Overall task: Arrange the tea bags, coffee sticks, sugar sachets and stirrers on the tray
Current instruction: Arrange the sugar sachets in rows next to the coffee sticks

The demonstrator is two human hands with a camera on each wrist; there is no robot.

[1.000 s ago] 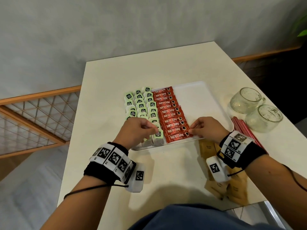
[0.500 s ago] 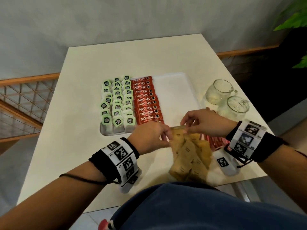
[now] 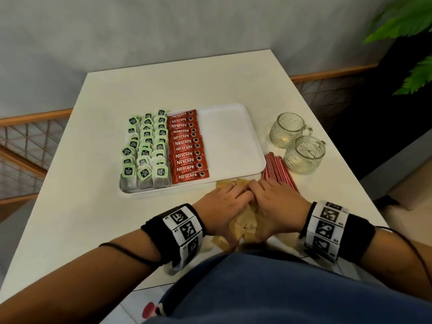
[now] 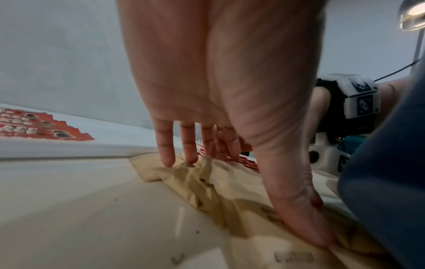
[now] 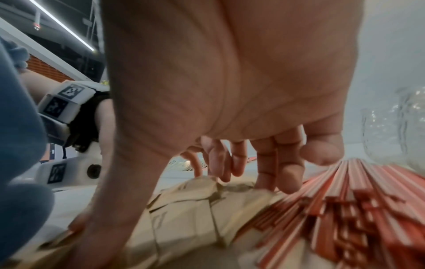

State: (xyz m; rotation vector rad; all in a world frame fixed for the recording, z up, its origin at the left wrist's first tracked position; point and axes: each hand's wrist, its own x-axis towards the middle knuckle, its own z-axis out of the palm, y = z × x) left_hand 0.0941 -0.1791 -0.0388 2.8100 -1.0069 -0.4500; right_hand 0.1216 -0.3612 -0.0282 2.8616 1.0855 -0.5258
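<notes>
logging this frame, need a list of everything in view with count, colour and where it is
tray: one, white, middle of the table
tea bags: many in three columns, green tags, left part of the tray
coffee sticks: about eleven, red, one column beside the tea bags
sugar sachets: a loose pile, brown, on the table before the tray, under both hands
stirrers: a bundle, red, on the table right of the tray
mugs: two, clear glass, far right
table: one, cream
plant: green leaves, top right
left hand: fingers spread on the sachets
right hand: fingers spread on the sachets
</notes>
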